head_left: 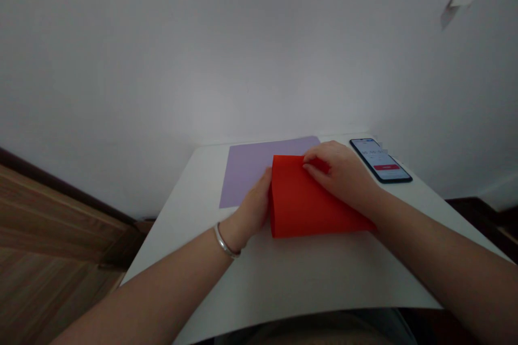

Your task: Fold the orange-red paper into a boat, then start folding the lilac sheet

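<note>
Left hand (254, 207) presumably steadies the folded red paper (299, 205) over the bench (324, 275), grip hidden; right hand (305, 161) pinches its top edge. Beyond the red paper: purple sheet (245, 170); beyond its right: smartphone (380, 161), presumably face-up for reading.

Just one head-worn cam, sitting above the near edge of the white tabletop (324, 280) and aimed forward and down, pretty close in. Wall (259, 54) takes up 12 o'clock; left hand (254, 203) sits around 6, right hand (343, 172) around 3.
</note>
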`<state>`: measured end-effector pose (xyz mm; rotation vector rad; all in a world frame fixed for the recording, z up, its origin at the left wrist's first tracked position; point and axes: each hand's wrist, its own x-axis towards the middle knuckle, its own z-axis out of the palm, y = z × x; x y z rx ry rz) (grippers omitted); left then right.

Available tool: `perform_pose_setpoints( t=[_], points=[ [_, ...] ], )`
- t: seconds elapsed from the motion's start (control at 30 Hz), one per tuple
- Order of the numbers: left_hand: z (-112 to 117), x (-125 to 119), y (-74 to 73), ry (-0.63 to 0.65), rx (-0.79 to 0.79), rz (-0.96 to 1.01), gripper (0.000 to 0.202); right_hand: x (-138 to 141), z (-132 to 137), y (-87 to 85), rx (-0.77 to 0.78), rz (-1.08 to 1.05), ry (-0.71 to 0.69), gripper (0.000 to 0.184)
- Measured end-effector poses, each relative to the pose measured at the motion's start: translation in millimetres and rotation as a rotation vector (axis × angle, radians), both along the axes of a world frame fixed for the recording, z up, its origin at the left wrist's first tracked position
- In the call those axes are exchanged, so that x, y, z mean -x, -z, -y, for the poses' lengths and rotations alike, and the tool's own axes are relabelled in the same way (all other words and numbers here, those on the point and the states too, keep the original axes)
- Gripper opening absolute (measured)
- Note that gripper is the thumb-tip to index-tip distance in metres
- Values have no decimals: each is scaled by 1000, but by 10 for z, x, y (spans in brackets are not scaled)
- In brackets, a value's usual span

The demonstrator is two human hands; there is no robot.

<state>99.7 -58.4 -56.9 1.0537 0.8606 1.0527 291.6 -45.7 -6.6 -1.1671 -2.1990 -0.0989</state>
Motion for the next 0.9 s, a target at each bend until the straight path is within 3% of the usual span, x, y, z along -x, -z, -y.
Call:
perform_pose_setpoints(
  t=[0.07, 0.13, 0.37, 0.6, 0.73, 0.9],
  points=[
    [0, 2, 4, 19, 1, 51, 59, 11, 10, 17, 14, 1, -7, 10],
    [20, -4, -29, 10, -26, 68, 48, 20, 20, 31, 13, 10, -10, 10],
    [94, -32, -157, -113, -144, -107, 23, 41, 60, 39, 6, 4, -21, 13],
    [30, 35, -162, -188, -154, -83, 25, -246, 27, 60, -54, -12, 146, 42],
    [27, 72, -196, -255, -109, -80, 35, -520, -27, 199, -11, -240, 238, 55],
    [44, 109, -224, -274, -127, -138, 45, -582, -32, 365, 370, -728, 111, 59]
  ],
)
